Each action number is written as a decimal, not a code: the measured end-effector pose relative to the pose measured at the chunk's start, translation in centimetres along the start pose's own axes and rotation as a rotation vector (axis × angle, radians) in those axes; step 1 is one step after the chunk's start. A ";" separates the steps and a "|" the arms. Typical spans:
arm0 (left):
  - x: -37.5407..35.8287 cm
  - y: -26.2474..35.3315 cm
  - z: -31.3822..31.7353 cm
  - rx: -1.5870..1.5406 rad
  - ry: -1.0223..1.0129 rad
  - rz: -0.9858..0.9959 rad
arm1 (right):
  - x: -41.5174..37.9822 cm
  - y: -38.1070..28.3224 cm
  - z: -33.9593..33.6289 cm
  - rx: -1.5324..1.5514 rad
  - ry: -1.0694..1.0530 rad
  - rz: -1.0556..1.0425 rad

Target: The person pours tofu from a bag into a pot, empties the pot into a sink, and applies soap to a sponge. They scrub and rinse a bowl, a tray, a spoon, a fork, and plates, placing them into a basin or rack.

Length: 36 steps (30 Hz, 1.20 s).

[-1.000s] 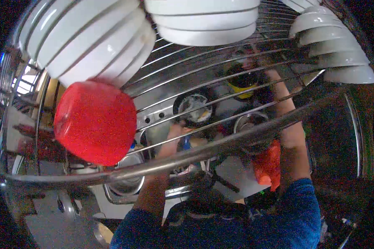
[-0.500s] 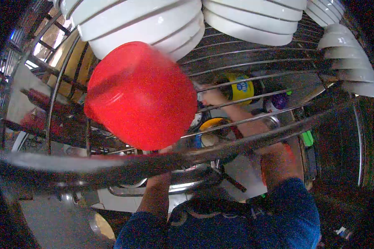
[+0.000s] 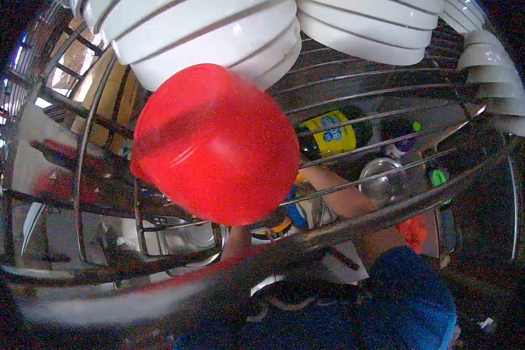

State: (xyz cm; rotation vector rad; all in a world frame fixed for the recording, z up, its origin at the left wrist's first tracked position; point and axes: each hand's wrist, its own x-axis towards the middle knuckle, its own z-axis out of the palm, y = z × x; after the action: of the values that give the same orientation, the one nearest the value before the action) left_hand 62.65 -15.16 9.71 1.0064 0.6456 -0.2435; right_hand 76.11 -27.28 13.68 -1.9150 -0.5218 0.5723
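A wire rack (image 3: 379, 201) lies between the camera and my arms, with a red plastic bowl (image 3: 216, 146) covering the centre of the view. My right forearm reaches up beneath the rack; the hand at its end is hidden behind the red bowl, near a dark bottle with a yellow label (image 3: 335, 134). Only a part of my left forearm shows below the red bowl, and that hand is hidden too. Whatever either hand holds cannot be seen. Below the rack are a yellow and blue round item (image 3: 297, 213) and a steel bowl (image 3: 382, 178).
Stacked white bowls (image 3: 216, 44) hang over the top, with more white bowls (image 3: 496, 81) at the right. A purple bottle (image 3: 398, 143) with a green cap, a green item (image 3: 437, 178) and an orange-red cloth (image 3: 413, 232) lie at the right. A steel basin (image 3: 189, 236) is at lower left.
The view has shifted, so the red bowl and rack sit further right and lower. My right hand, partly visible before near the yellow-labelled bottle, is now behind the red bowl. The steel bowl is more exposed.
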 end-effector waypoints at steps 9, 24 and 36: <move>-2.3 -0.7 -2.4 -0.022 0.087 0.009 | 0.4 0.4 -0.5 0.036 -0.021 0.015; -5.6 -2.5 -4.6 -0.055 0.162 0.014 | -2.7 1.1 -1.2 0.061 -0.031 0.051; -7.4 -4.5 -5.5 -0.075 0.194 0.002 | -2.3 1.4 -0.8 0.030 -0.028 0.055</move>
State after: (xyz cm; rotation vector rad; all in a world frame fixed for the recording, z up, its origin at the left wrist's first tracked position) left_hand 52.54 -13.63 8.96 0.9658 0.8240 -0.1202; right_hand 74.92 -29.73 13.04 -1.9000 -0.4770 0.6400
